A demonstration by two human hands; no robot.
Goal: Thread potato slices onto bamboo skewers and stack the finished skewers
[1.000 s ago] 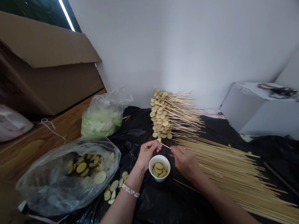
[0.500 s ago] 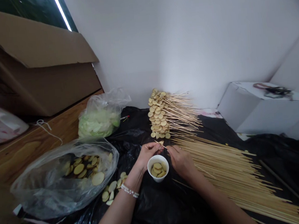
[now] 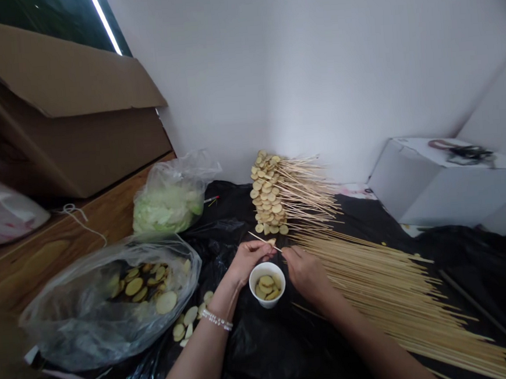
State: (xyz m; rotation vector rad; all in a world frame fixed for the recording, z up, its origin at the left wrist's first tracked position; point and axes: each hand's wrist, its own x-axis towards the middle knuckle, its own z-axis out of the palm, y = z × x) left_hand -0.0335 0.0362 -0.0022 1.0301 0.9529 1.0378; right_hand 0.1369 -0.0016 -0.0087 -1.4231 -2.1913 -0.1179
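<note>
My left hand (image 3: 250, 261), with a beaded bracelet at the wrist, pinches a potato slice (image 3: 272, 242). A thin wooden skewer (image 3: 257, 236) passes through the slice, its tip poking out past my left fingers. The fingers of my right hand (image 3: 305, 270) are closed round the skewer's other side. Just below both hands stands a white cup (image 3: 269, 302) holding several potato slices (image 3: 267, 286). Behind them lies a pile of skewered potato slices (image 3: 267, 194), sticks pointing right.
Many bare skewers (image 3: 387, 284) spread over black plastic sheeting (image 3: 283, 350) at right. On the left are an open plastic bag (image 3: 84, 331) of potato slices, loose slices (image 3: 190, 316), a bag of pale green leaves (image 3: 166, 205) and a cardboard box (image 3: 100, 143). A white box (image 3: 437, 186) stands right.
The skewer has slid further through the potato slice, so more of its tip sticks out to the upper left. My hands stay in nearly the same place.
</note>
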